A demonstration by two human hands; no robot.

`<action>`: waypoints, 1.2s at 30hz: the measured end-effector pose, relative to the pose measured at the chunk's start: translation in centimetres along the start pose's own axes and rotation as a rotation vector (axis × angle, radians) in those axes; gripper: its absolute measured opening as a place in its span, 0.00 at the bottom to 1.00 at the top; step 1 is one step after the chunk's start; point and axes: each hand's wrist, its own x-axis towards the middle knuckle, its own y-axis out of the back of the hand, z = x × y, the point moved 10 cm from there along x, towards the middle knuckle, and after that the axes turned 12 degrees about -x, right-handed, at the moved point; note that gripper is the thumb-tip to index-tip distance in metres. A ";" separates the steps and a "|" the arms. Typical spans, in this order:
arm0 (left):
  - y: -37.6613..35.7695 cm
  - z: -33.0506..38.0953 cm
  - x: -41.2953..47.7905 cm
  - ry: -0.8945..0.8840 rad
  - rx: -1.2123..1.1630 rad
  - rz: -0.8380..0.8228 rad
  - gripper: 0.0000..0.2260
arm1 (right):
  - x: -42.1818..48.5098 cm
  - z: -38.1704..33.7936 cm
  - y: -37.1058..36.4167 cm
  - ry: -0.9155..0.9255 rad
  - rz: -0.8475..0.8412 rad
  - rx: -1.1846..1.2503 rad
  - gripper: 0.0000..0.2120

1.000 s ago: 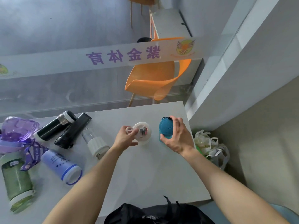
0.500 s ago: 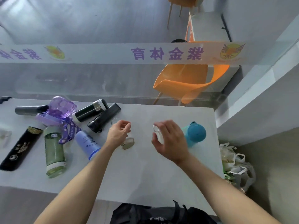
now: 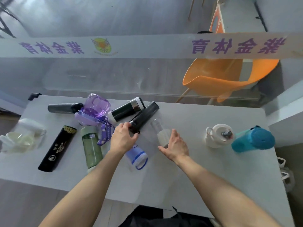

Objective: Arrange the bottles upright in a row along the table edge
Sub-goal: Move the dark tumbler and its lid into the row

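Two bottles stand upright at the right of the white table: a teal bottle and a white bottle with a loop lid. The others lie flat. My left hand grips the near end of a black bottle. My right hand is spread, its fingers touching the white cap of a clear bottle. A blue-and-white bottle lies under my left wrist.
Further left lie a green bottle, a black bottle with gold print, a purple bottle, a black flask with a silver band, a dark grey bottle and pale translucent bottles. A glass wall stands behind the table.
The view has swung left. Both hands left the white and teal bottles, which stay upright, and moved left. My left hand took the black bottle's end; my right reached the clear bottle.
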 end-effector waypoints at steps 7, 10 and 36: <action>-3.2 -0.9 4.9 -0.043 0.192 -0.155 0.47 | -5.3 1.8 2.3 -0.122 0.197 0.096 0.37; -4.1 -0.8 6.0 -0.082 0.241 -0.146 0.41 | -8.7 3.8 4.3 -0.178 0.375 0.134 0.39; -4.6 20.2 -3.3 -0.790 0.165 -0.240 0.38 | -14.0 5.9 9.9 -0.024 0.548 0.045 0.45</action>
